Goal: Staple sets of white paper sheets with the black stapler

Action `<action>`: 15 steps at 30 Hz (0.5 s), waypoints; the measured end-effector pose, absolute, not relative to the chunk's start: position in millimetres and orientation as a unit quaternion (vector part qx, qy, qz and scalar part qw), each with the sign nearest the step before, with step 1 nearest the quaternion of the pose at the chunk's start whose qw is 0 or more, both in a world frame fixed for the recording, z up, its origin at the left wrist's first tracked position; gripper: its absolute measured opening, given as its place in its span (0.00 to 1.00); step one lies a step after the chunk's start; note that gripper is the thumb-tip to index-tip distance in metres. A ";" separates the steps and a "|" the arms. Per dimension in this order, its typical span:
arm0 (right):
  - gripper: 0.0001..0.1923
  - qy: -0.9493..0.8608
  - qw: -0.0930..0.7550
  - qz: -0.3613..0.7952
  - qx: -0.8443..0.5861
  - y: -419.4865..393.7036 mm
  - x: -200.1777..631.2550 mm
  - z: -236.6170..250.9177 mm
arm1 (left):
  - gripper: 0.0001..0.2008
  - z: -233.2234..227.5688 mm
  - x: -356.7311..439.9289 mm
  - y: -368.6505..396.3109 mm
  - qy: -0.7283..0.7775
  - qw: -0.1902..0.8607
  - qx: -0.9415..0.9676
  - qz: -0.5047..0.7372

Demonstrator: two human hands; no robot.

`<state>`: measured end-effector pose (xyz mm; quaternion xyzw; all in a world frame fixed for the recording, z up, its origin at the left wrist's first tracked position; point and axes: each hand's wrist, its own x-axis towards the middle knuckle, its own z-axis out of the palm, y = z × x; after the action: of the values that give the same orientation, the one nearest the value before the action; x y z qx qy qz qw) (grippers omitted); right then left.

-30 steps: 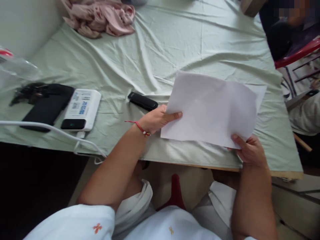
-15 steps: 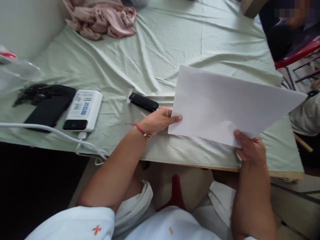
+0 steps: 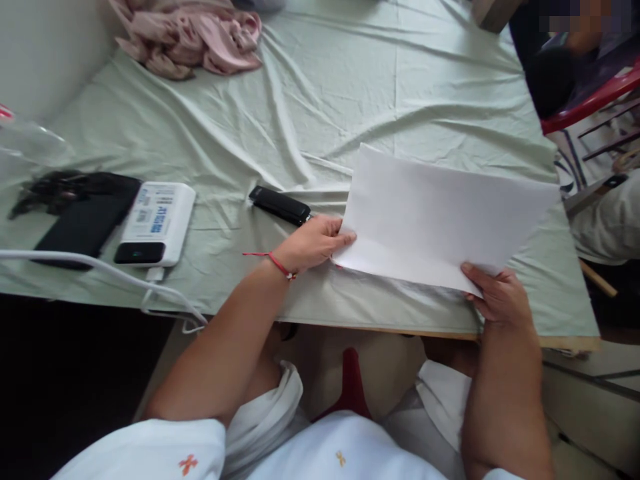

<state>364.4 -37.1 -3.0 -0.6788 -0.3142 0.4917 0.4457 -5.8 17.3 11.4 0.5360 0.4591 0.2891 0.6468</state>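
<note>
Gripping a white sheet of paper (image 3: 440,223) at its near corners, the left hand (image 3: 314,243) and right hand (image 3: 497,300) are pinching it with closed fingers, holding it just above the green cloth (image 3: 320,100) beside a black lighter (image 3: 280,205).

Your left hand (image 3: 313,243) and right hand (image 3: 497,300) pinch the near corners of a white paper sheet (image 3: 440,217) above a green-clothed table (image 3: 320,113). A black remote (image 3: 279,205) lies just beyond your left hand.
</note>
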 end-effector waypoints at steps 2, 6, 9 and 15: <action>0.29 -0.307 0.449 0.485 -0.684 -35.7 364.9 -4.7 | 0.24 12.4 -5.1 15.5 0.497 0.582 0.559 0.320; 0.28 -0.307 0.455 0.478 -0.686 -32.8 361.9 -9.2 | 0.19 20.3 -9.1 7.4 0.592 0.417 0.537 0.433; 0.29 -0.311 0.446 0.488 -0.683 -31.8 355.2 -9.6 | 0.19 24.2 -18.4 2.6 0.623 0.316 0.487 0.524; 0.28 -0.323 0.435 0.505 -0.672 -32.7 336.5 -5.5 | 0.21 24.5 -50.9 11.7 0.633 0.344 0.536 0.440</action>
<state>336.5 -32.7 -5.5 -0.6719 -0.3225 0.5053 0.4349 -50.9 11.7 24.5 0.5362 0.6327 0.4401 0.3443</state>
